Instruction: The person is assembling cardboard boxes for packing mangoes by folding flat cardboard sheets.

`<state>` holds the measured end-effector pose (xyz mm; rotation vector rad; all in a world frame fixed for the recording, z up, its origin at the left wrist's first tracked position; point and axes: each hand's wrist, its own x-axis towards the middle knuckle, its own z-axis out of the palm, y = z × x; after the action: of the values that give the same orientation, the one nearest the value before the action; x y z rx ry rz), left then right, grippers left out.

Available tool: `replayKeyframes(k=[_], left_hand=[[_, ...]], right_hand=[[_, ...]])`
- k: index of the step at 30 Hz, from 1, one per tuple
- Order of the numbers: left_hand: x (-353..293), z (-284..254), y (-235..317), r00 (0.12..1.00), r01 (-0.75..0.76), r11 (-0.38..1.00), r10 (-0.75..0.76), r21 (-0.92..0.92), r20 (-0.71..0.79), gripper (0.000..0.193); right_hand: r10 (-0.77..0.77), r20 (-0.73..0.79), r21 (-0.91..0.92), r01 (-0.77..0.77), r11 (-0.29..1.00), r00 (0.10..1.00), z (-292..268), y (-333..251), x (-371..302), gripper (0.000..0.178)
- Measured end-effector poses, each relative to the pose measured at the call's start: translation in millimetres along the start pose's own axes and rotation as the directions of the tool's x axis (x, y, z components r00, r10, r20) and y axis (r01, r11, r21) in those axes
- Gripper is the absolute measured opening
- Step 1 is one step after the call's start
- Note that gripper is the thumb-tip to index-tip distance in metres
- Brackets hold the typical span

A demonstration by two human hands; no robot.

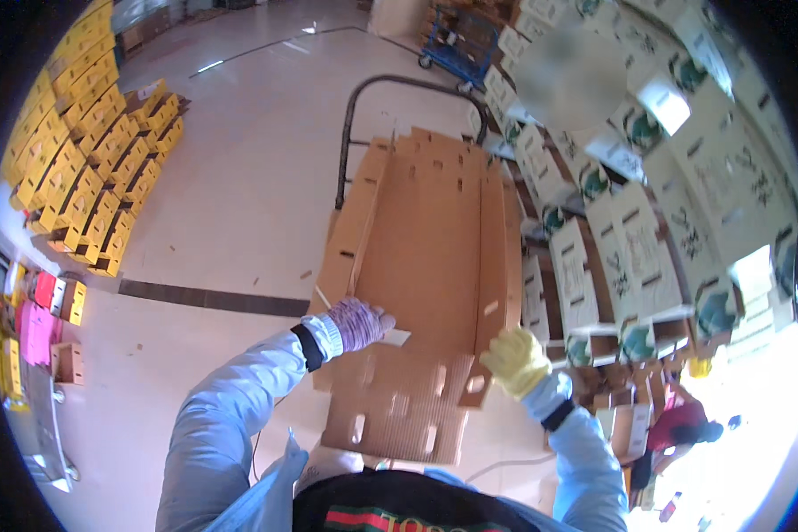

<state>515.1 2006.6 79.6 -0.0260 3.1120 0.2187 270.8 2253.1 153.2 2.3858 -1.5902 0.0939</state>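
Note:
A stack of flat brown cardboard sheets [426,239] lies on a cart in front of me. My left hand [359,324], in a purple knit glove, is closed over the stack's left side. A flat white piece [397,338] sticks out beside its fingertips, and a thin white length shows on its other side. My right hand [516,362], in a yellow glove, has its fingers curled at the right edge of a cardboard sheet, by a slotted flap [475,387]. The near corrugated cardboard panel [399,399], with oval slots, is smeared by motion and reaches toward my body.
The cart's black tube handle [399,78] rises at the far end. White-and-green boxes [576,275] are stacked close on the right; yellow boxes [97,177] stand far left. A blue cart [457,55] is at the back. Another person [680,427] bends at the lower right.

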Motion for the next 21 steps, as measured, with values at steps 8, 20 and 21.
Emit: replayKeyframes(k=[8, 20, 21], left_hand=[[54.5, 12.0, 107.7, 0.994, 0.099, 0.992, -0.095, -0.078, 0.057, 0.063], [85.4, 33.3, 109.7, 0.986, 0.162, 0.926, -0.141, -0.341, 0.086, 0.034], [85.7, 36.0, 99.6, 0.989, 0.143, 0.919, -0.117, -0.367, 0.092, 0.035]], right_hand=[[0.467, -0.088, -0.116, -0.475, 0.872, 0.88, 70.2, -37.5, -33.7, 0.005], [0.498, 0.851, 0.44, -0.742, -0.505, 0.165, 58.3, -199.8, -155.2, 0.087], [0.644, 0.698, 0.685, -0.556, -0.472, 0.313, 37.0, -190.7, -149.5, 0.088]])
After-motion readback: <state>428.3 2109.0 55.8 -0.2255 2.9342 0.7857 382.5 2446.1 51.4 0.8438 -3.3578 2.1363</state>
